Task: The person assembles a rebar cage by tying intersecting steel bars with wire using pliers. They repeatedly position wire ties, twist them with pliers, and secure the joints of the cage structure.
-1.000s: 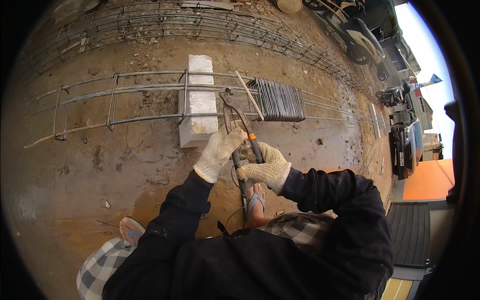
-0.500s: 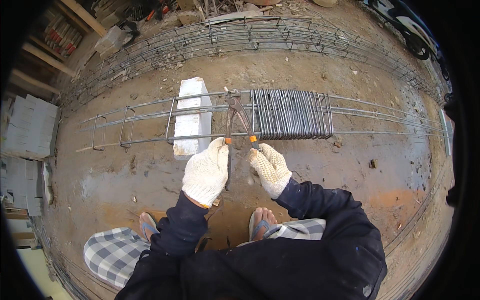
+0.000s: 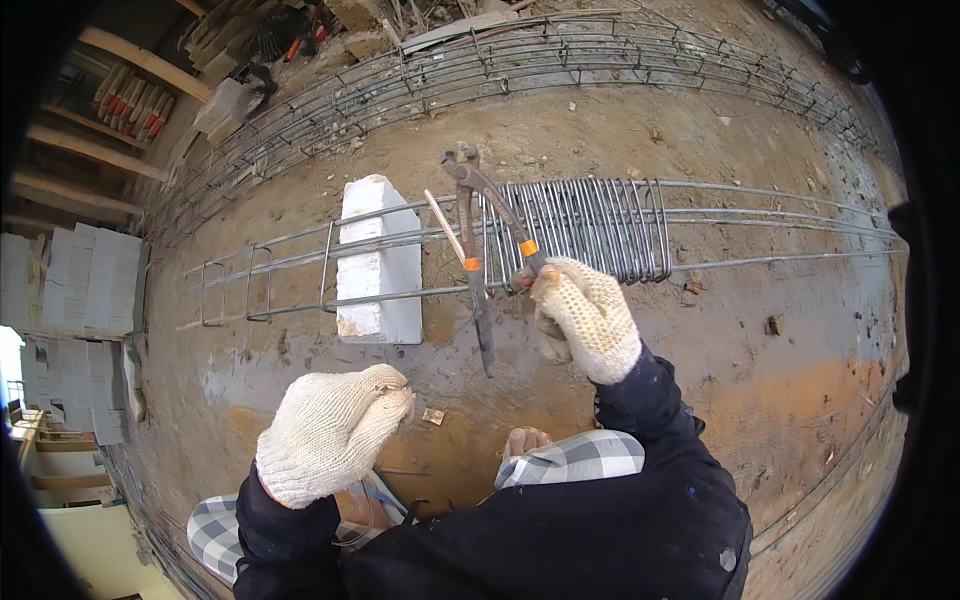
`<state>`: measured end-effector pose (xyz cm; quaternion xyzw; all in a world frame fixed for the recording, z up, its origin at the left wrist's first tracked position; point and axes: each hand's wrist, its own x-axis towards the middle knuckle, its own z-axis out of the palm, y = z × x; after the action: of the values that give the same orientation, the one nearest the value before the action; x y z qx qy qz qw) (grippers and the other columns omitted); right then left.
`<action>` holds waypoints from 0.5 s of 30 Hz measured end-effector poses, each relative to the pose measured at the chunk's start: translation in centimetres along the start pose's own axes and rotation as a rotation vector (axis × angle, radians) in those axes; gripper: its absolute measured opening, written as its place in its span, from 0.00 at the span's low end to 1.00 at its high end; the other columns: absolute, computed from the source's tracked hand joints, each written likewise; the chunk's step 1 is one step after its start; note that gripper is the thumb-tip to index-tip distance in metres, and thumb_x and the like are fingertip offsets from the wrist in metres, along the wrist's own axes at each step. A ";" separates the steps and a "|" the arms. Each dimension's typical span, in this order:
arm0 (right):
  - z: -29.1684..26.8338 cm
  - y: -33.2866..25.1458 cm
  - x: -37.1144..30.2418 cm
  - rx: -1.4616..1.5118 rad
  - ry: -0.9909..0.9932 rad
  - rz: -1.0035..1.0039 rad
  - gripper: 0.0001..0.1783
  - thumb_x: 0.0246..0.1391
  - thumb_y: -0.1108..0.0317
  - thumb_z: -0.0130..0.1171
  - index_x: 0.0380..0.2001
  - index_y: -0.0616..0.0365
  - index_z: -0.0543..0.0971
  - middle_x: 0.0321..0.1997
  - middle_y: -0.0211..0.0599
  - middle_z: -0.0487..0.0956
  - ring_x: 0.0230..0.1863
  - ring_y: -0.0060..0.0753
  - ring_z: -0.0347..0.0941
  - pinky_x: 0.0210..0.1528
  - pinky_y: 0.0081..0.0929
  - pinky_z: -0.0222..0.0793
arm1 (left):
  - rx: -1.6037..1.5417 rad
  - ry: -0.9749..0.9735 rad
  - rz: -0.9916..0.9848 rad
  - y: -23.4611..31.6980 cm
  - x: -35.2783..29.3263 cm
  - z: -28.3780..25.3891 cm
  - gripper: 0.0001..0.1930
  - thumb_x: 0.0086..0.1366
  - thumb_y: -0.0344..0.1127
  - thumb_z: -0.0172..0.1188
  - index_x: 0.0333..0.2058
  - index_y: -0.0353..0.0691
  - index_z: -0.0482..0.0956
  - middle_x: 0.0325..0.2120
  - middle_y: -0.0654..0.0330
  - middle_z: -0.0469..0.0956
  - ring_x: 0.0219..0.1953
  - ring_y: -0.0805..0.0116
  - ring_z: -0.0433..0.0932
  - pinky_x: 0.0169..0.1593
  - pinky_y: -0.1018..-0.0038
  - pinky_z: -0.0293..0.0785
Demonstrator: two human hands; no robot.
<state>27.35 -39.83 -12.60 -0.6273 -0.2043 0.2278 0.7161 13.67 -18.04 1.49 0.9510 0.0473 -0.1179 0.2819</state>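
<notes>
My right grip (image 3: 585, 315) was clamped on one leg of the pincers (image 3: 467, 225), spread near the stirrups' (image 3: 585, 230) left end; the loose handle (image 3: 481, 320) called for a steady wrist. My left grip (image 3: 335, 435) was curled together, any contents hidden.

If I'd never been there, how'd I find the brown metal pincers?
Find the white rectangular block beneath long grey steel bars. Right of it, a cream gloved right hand holds the brown metal pincers. Unlike the bars, they have orange bands.
</notes>
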 end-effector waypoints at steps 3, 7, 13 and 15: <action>-3.9 -5.4 -2.4 -0.467 0.287 -0.181 0.16 0.60 0.68 0.60 0.48 0.64 0.77 0.29 0.39 0.80 0.31 0.20 0.76 0.33 0.20 0.71 | -0.354 0.238 -0.240 -2.7 -1.3 0.7 0.14 0.71 0.38 0.51 0.36 0.32 0.79 0.22 0.58 0.78 0.27 0.68 0.77 0.35 0.74 0.73; -8.6 -5.9 -1.5 -1.147 0.288 -0.407 0.17 0.53 0.69 0.64 0.47 0.57 0.80 0.33 0.41 0.81 0.33 0.36 0.79 0.38 0.29 0.73 | -1.097 0.238 -0.290 -7.8 0.5 4.7 0.16 0.72 0.42 0.51 0.40 0.33 0.78 0.22 0.64 0.74 0.26 0.70 0.76 0.34 0.74 0.74; -11.6 0.5 1.2 -1.521 0.191 -0.238 0.18 0.47 0.65 0.65 0.44 0.52 0.80 0.38 0.38 0.81 0.41 0.48 0.75 0.45 0.40 0.72 | -1.638 -0.021 -0.324 -9.2 0.0 9.3 0.16 0.73 0.44 0.50 0.43 0.34 0.74 0.18 0.70 0.61 0.17 0.77 0.63 0.21 0.78 0.64; -10.0 0.2 0.8 -1.456 0.190 -0.314 0.21 0.50 0.65 0.65 0.49 0.54 0.78 0.44 0.42 0.81 0.47 0.47 0.75 0.50 0.37 0.72 | -1.661 -0.096 -0.282 -8.6 -0.2 9.4 0.16 0.73 0.44 0.50 0.43 0.34 0.74 0.18 0.70 0.59 0.18 0.77 0.58 0.21 0.78 0.59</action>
<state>33.81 -47.42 -14.06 -0.9229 -0.3280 -0.1249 0.1586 10.30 -15.94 -10.60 0.4137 0.2250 -0.1194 0.8741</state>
